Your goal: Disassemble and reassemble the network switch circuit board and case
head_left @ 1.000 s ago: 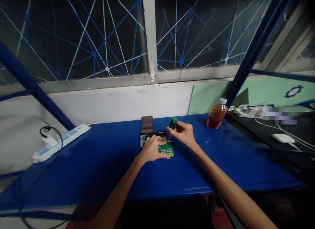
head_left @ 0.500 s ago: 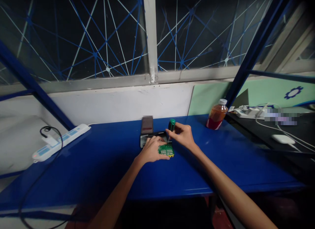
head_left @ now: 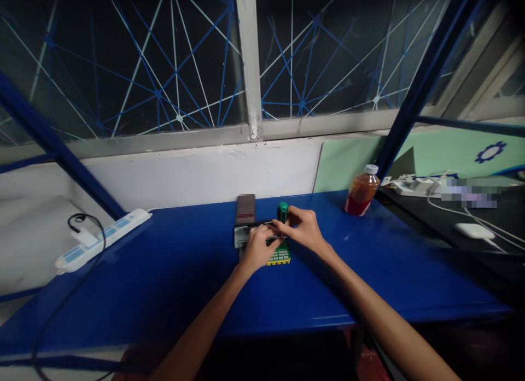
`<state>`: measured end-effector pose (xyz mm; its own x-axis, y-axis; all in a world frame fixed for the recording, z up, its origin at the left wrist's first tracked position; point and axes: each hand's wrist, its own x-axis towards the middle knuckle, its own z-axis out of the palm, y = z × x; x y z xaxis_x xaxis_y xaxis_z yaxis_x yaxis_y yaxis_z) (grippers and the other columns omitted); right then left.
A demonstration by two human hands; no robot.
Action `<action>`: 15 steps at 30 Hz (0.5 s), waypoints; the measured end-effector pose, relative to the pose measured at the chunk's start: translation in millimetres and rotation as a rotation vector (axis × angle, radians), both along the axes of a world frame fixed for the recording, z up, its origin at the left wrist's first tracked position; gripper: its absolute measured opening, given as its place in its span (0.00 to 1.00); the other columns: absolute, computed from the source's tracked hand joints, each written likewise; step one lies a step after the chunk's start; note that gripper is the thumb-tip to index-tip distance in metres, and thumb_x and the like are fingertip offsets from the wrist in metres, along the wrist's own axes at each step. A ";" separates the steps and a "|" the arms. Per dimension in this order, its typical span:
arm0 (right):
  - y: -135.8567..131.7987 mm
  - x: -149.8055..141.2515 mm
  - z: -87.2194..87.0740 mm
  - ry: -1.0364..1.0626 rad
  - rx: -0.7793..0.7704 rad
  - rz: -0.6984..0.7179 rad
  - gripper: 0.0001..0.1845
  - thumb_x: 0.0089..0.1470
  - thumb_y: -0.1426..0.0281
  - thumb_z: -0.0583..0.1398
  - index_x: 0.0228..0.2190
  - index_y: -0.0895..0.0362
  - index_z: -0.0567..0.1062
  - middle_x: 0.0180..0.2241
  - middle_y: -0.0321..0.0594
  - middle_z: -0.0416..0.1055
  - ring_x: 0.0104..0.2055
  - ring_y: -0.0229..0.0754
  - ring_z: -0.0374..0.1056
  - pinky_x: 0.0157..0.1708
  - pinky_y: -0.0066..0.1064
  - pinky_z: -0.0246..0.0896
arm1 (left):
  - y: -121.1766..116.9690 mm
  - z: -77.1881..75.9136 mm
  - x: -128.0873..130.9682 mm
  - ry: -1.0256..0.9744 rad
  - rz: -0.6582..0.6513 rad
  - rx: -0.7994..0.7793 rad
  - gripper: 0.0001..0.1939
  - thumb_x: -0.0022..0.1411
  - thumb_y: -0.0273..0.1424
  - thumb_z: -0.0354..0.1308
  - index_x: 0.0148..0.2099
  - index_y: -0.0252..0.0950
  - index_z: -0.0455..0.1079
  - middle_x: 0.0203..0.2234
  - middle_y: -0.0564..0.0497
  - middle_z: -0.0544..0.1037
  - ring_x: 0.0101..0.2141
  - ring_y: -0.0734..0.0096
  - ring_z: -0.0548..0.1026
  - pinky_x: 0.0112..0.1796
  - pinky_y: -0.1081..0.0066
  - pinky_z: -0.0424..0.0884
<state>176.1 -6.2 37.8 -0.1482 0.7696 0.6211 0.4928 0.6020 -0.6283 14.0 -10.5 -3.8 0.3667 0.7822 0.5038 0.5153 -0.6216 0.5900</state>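
My right hand [head_left: 305,228] is closed around a screwdriver with a green handle [head_left: 283,210], which stands above the far side of a green circuit board [head_left: 282,255]. The board lies on the table and has a yellow lower edge. My left hand [head_left: 258,247] reaches over the board's left part, its thumb and fingers drawn together just below my right fingertips. Whatever those left fingers pinch is too small or hidden. Behind the left hand sits a grey and black casing [head_left: 241,236]. The screwdriver's tip is hard to make out between the hands.
A dark upright block with a blurred-out front [head_left: 246,210] stands behind the casing on the blue table [head_left: 176,261]. A bottle of amber drink [head_left: 362,191] is at the back right. On the left lies a white power strip [head_left: 104,239] with a black cable. White cables and a charger [head_left: 474,231] lie far right.
My left fingers have drawn in from lying spread over the board to meet near my right fingertips. The screwdriver has dropped slightly and shifted left.
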 end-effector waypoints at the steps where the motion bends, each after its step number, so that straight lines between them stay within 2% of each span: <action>1: 0.1 -0.3 0.1 -0.003 0.000 -0.001 0.20 0.49 0.58 0.61 0.18 0.55 0.60 0.17 0.32 0.63 0.19 0.34 0.57 0.19 0.26 0.53 | 0.9 -0.1 1.1 -0.024 -0.007 -0.007 0.05 0.59 0.29 0.60 0.38 0.39 0.77 0.37 0.50 0.80 0.40 0.63 0.76 0.43 0.63 0.70; 6: -0.8 -3.9 1.7 0.023 -0.042 0.025 0.18 0.48 0.58 0.63 0.20 0.55 0.63 0.17 0.31 0.61 0.19 0.34 0.56 0.19 0.26 0.52 | 2.4 2.7 1.6 -0.078 -0.033 -0.028 0.05 0.59 0.27 0.59 0.36 0.37 0.77 0.35 0.49 0.81 0.38 0.63 0.78 0.41 0.65 0.72; 10: -1.7 -6.2 2.5 0.109 -0.162 0.122 0.12 0.47 0.61 0.63 0.28 0.55 0.68 0.18 0.30 0.64 0.20 0.35 0.61 0.19 0.26 0.55 | 3.3 2.5 2.2 -0.043 -0.020 -0.032 0.07 0.58 0.25 0.58 0.33 0.37 0.78 0.33 0.49 0.81 0.36 0.62 0.78 0.41 0.64 0.72; 15: -0.6 -3.2 2.6 0.179 -0.260 0.232 0.13 0.49 0.62 0.62 0.35 0.55 0.69 0.18 0.30 0.65 0.19 0.36 0.64 0.19 0.26 0.57 | 4.6 1.0 1.7 -0.014 -0.030 -0.035 0.08 0.59 0.23 0.57 0.37 0.38 0.77 0.35 0.49 0.80 0.39 0.64 0.76 0.41 0.66 0.71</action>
<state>172.9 -6.9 40.4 -0.2439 0.8632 0.4420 0.2304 0.4943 -0.8382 15.7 -6.0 -2.8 0.3833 0.7881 0.4816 0.4886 -0.6156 0.6184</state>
